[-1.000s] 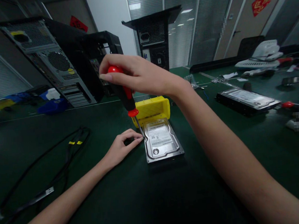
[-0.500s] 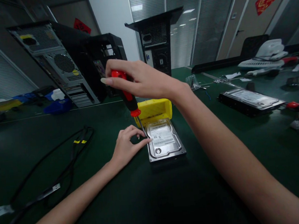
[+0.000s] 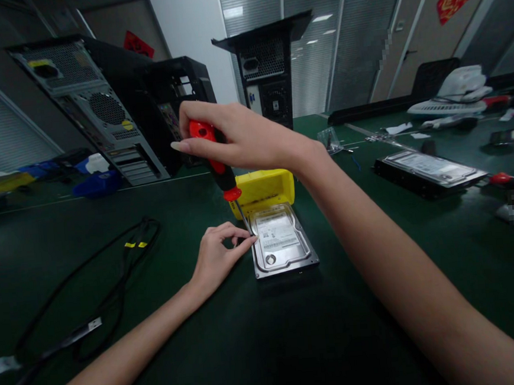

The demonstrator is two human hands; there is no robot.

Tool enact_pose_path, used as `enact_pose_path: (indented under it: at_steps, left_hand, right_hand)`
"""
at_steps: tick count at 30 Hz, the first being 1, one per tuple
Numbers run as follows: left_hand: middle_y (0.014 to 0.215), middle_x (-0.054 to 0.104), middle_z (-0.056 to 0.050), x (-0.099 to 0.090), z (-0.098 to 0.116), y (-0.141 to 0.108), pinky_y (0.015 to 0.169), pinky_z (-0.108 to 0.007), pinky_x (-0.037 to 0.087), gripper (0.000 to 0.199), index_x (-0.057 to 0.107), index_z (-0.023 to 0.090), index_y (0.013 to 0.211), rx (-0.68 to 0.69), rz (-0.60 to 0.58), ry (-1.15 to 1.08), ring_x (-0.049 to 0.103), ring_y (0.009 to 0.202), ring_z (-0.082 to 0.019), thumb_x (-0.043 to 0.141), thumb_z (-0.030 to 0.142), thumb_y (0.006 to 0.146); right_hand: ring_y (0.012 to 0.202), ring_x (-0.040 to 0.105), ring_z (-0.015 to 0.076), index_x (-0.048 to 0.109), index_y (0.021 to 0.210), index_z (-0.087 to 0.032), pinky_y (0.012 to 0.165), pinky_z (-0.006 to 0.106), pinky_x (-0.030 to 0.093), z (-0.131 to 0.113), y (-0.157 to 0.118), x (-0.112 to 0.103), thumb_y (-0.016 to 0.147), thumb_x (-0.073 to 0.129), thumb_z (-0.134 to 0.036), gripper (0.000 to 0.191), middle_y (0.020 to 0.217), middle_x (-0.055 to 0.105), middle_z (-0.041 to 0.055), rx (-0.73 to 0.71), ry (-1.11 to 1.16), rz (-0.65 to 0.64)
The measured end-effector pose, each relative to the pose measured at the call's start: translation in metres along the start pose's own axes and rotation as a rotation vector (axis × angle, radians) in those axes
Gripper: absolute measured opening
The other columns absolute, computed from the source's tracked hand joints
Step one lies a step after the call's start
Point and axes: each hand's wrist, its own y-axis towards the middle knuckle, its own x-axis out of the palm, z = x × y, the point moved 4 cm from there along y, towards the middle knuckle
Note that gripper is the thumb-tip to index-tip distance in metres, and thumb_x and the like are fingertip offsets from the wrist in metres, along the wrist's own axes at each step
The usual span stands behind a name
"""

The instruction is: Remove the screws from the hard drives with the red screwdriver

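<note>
A silver hard drive (image 3: 283, 241) with a white label lies flat on the green table (image 3: 185, 352). My right hand (image 3: 230, 132) grips the red and black handle of a screwdriver (image 3: 223, 174), whose shaft slants down to the drive's left edge. At that edge my left hand (image 3: 221, 248) is closed, thumb and fingertips pinched together around the screwdriver's tip; anything small between them is hidden. Just behind the drive sits a yellow bin (image 3: 263, 189) with small dark bits inside.
Black cables (image 3: 121, 280) lie at the left. Computer cases (image 3: 117, 108) stand at the back left, another case (image 3: 268, 73) at the back centre. A second hard drive (image 3: 433, 167) rests on a black part at the right, near a red-handled tool (image 3: 500, 178).
The whole view has shifted slightly. The fingers of my left hand have drawn a little closer together at the screwdriver's tip; my right hand keeps its grip on the handle.
</note>
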Motion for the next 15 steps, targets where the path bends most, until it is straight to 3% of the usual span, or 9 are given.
enact_pose_path:
  at_steps: [5, 11, 15]
  left_hand:
    - [0.067, 0.059, 0.0, 0.0023, -0.0011, -0.002, 0.067, -0.03, 0.039, 0.019, 0.072, 0.019, 0.078, 0.001, -0.022, -0.01, 0.054, 0.065, -0.016, 0.068, 0.037, 0.08]
    - [0.069, 0.057, 0.0, 0.0008, 0.0006, -0.0025, 0.068, -0.03, 0.039, 0.019, 0.071, 0.018, 0.08, 0.02, -0.022, 0.02, 0.054, 0.068, -0.016, 0.067, 0.037, 0.081]
    - [0.076, 0.059, -0.001, -0.0008, -0.0004, -0.002, 0.069, -0.03, 0.042, 0.021, 0.071, 0.019, 0.088, -0.007, -0.085, -0.062, 0.056, 0.073, -0.017, 0.065, 0.038, 0.083]
  right_hand:
    - [0.078, 0.051, 0.0068, 0.053, 0.101, -0.008, 0.072, 0.021, 0.039, -0.0014, 0.0, -0.0019, 0.095, 0.041, -0.033, 0.028, 0.094, 0.059, 0.0005, 0.006, -0.011, 0.001]
    - [0.082, 0.052, 0.0051, 0.055, 0.101, -0.014, 0.07, 0.017, 0.041, 0.0042, 0.0003, -0.0029, 0.089, 0.039, -0.046, 0.037, 0.094, 0.062, -0.0068, -0.027, -0.036, 0.03]
    - [0.084, 0.054, 0.0077, 0.056, 0.104, -0.01, 0.071, 0.02, 0.042, 0.0034, -0.0024, -0.0046, 0.087, 0.047, -0.043, 0.038, 0.098, 0.064, -0.0021, -0.017, -0.036, -0.001]
